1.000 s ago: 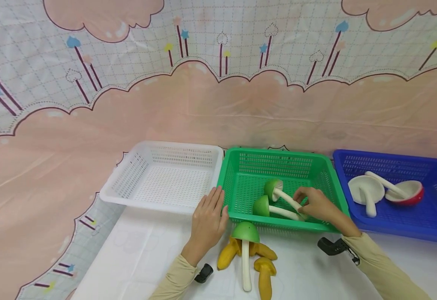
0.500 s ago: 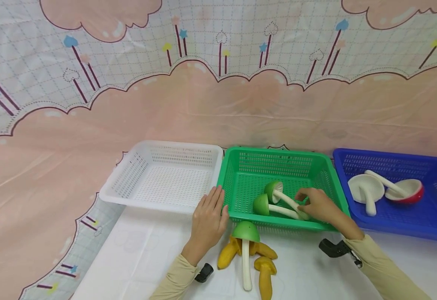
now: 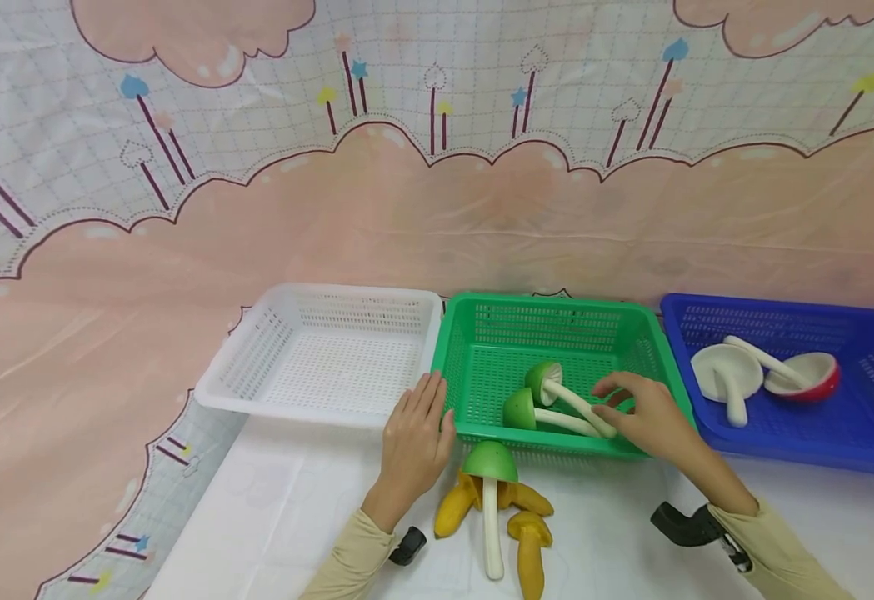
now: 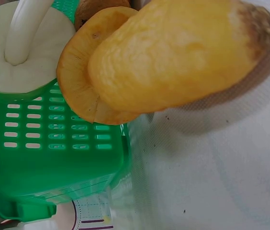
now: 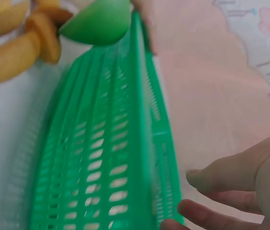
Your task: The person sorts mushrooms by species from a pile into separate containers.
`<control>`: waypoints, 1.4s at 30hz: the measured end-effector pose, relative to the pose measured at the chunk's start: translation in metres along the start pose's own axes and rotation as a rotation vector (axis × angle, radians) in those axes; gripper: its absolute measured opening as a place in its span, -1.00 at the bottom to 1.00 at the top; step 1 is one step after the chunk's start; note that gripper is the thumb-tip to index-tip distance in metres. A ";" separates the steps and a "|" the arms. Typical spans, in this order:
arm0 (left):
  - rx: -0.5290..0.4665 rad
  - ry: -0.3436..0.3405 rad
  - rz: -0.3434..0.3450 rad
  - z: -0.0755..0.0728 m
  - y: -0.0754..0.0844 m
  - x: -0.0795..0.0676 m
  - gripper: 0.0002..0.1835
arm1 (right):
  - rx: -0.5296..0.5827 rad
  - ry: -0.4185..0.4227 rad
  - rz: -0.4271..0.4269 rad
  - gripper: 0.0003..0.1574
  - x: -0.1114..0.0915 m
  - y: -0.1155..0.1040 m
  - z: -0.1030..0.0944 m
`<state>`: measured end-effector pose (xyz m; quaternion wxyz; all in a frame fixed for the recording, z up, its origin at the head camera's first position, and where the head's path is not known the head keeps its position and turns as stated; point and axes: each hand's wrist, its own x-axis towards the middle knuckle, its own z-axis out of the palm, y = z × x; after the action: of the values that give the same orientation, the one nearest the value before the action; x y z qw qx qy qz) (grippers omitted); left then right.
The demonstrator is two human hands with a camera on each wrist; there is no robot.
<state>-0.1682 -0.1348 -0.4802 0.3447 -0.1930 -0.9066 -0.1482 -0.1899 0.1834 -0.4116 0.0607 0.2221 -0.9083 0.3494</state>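
Note:
My left hand (image 3: 416, 437) lies with straight fingers against the front left corner of the green basket (image 3: 474, 432). Over that basket's right side, my right hand (image 3: 650, 412) has its thumb and fingers spread apart, holding nothing. Two toy mushrooms with green caps lie in the basket: an upper mushroom (image 3: 545, 379) and a lower mushroom (image 3: 519, 410), stems toward my right hand. In front, another green-capped mushroom (image 3: 491, 463) leans over yellow mushrooms (image 3: 451, 511). A separate yellow mushroom (image 3: 530, 558) lies beside it, and a yellow mushroom (image 4: 163, 57) looms large in the left wrist view.
A white basket (image 3: 257, 407) stands left of the green one. At the right, a blue basket (image 3: 804, 454) holds a white mushroom (image 3: 729, 375) and a red-capped mushroom (image 3: 815, 379). A patterned cloth (image 3: 377, 233) rises behind the baskets.
My right hand's fingers have parted from the mushroom stem, and the hand has drawn slightly back to the right. The left hand has stayed still.

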 end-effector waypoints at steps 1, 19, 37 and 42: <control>0.001 0.003 0.001 0.000 0.000 0.000 -0.48 | 0.006 0.012 0.002 -0.83 -0.002 -0.004 -0.001; -0.007 0.016 0.002 0.000 -0.001 -0.001 -0.49 | 0.170 0.083 0.143 -0.81 -0.039 -0.054 0.018; -0.011 0.004 -0.003 0.003 -0.002 0.000 -0.47 | 0.376 -0.014 0.274 -0.75 -0.059 -0.078 0.071; -0.008 0.012 0.000 0.003 -0.001 -0.001 -0.48 | 0.438 -0.101 0.227 -0.70 -0.066 -0.081 0.088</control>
<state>-0.1695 -0.1352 -0.4835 0.3496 -0.1935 -0.9039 -0.1529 -0.0909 0.0953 -0.4457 -0.0737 0.1437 -0.8320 0.5308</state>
